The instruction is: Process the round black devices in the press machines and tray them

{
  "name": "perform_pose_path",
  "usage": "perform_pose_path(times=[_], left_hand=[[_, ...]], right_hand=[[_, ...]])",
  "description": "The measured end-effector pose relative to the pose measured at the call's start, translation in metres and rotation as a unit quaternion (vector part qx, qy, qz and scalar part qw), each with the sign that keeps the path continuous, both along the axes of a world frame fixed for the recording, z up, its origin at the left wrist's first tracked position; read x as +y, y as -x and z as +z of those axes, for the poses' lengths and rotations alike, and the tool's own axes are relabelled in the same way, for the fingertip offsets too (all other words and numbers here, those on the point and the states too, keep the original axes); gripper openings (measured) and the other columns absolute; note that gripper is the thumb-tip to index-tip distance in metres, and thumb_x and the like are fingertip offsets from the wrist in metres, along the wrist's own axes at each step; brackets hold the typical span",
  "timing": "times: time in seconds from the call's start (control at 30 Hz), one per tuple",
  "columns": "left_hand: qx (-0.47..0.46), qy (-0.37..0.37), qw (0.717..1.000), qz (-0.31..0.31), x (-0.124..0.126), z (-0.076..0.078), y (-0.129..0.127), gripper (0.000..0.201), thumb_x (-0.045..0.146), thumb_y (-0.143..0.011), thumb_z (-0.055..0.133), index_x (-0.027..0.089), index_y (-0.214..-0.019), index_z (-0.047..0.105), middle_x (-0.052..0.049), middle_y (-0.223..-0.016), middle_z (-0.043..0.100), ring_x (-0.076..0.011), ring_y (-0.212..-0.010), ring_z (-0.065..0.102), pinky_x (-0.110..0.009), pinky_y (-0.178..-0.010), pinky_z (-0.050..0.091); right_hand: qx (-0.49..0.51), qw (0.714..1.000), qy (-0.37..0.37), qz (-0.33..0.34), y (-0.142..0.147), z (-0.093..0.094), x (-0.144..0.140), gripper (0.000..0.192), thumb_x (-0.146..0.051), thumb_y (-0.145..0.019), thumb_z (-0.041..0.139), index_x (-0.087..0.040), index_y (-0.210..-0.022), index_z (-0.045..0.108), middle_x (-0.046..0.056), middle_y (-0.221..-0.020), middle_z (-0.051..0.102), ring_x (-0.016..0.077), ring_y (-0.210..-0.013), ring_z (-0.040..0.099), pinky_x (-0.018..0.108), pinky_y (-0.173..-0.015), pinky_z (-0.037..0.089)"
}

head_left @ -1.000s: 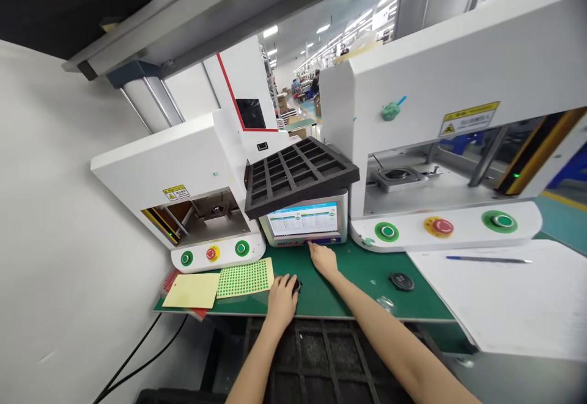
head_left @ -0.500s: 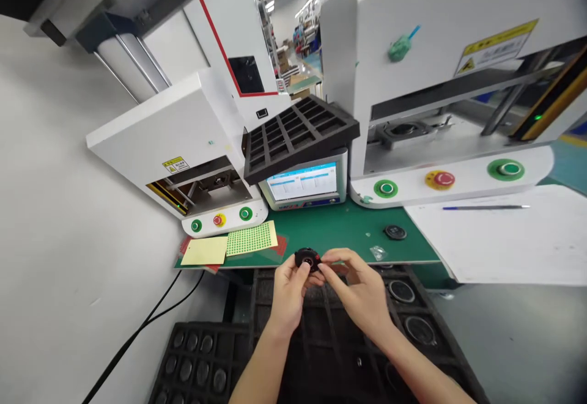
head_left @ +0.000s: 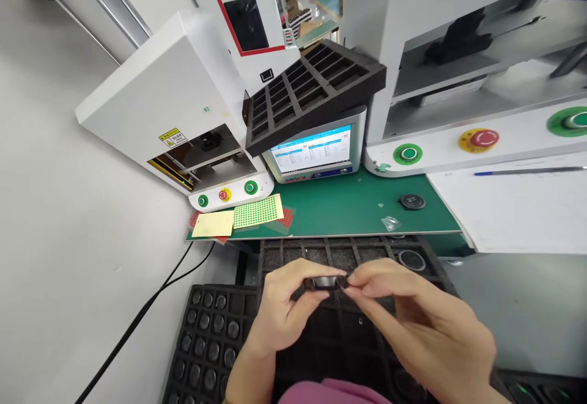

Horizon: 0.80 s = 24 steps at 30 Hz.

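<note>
Between my two hands is a small round black part (head_left: 324, 283), seen edge-on with a glossy side toward me. My left hand (head_left: 288, 303) pinches it from the left, fingers above and thumb below. On its right edge, the thumb and fingertips of my right hand (head_left: 403, 306) are pressed together, touching a small dark bit there. The part is held above a black foam tray (head_left: 321, 334) with square compartments. One round black piece with a clear rim (head_left: 411, 261) lies in a compartment at the tray's right.
A green bench (head_left: 330, 211) holds a small screen (head_left: 316, 150) with a black divided tray (head_left: 316, 89) on top. White press machines (head_left: 183, 98) stand on both sides. Another round black part (head_left: 412, 202), sticker sheets (head_left: 258, 211), papers (head_left: 513, 208) and a pen (head_left: 527, 171) lie there. A filled tray (head_left: 206, 337) sits lower left.
The black part has been turned from face-up to edge-on and brought closer to me. The view has tilted down. In the right press, the dark upper block now sits lower, covering the fixture.
</note>
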State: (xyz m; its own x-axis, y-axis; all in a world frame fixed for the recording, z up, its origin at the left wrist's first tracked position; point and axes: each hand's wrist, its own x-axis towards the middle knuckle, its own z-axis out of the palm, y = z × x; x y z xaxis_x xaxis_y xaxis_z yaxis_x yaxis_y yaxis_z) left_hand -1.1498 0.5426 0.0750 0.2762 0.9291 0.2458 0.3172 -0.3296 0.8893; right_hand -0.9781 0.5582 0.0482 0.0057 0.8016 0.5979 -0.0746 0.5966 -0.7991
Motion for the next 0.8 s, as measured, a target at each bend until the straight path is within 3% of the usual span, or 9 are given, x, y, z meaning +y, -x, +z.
perform_pose_path(times=[0.2,0.47,0.7,0.8], left_hand=[[0.011,0.004,1.0,-0.018,-0.001,0.005,-0.003,0.023,0.029,-0.094,0.055,0.025,-0.111,0.07,-0.005,-0.098,0.074,-0.0175,-0.085,0.068,-0.028,-0.078,0.053],[0.001,-0.005,1.0,-0.027,0.001,0.005,-0.004,0.022,0.026,-0.094,0.056,0.022,-0.111,0.069,-0.005,-0.1,0.074,-0.0156,-0.086,0.067,-0.025,-0.078,0.051],[-0.013,-0.006,0.999,-0.052,0.003,0.004,-0.002,0.022,0.026,-0.093,0.058,0.019,-0.109,0.07,-0.005,-0.096,0.075,-0.0144,-0.084,0.067,-0.023,-0.077,0.051],[-0.018,-0.013,0.999,-0.041,0.001,0.001,-0.004,0.022,0.025,-0.093,0.058,0.02,-0.111,0.069,-0.005,-0.099,0.075,-0.0145,-0.087,0.067,-0.023,-0.079,0.051]], right_hand=[[-0.056,0.993,-0.005,0.107,-0.018,0.009,0.009,0.019,-0.008,-0.087,0.058,-0.024,-0.077,0.053,0.0,-0.072,0.059,0.0116,-0.064,0.06,0.02,-0.056,0.052],[0.011,0.996,0.015,0.083,-0.014,0.001,0.005,0.022,-0.007,-0.085,0.064,-0.025,-0.094,0.059,0.001,-0.079,0.065,0.0145,-0.073,0.065,0.023,-0.064,0.057],[-0.039,0.984,0.022,0.17,-0.023,0.006,0.016,0.018,-0.007,-0.086,0.061,-0.023,-0.085,0.054,-0.002,-0.074,0.06,0.0108,-0.067,0.06,0.02,-0.06,0.053],[-0.046,0.988,-0.02,0.144,-0.021,0.009,0.016,0.023,-0.001,-0.085,0.055,-0.022,-0.079,0.049,-0.002,-0.072,0.058,0.0096,-0.064,0.058,0.02,-0.056,0.051]])
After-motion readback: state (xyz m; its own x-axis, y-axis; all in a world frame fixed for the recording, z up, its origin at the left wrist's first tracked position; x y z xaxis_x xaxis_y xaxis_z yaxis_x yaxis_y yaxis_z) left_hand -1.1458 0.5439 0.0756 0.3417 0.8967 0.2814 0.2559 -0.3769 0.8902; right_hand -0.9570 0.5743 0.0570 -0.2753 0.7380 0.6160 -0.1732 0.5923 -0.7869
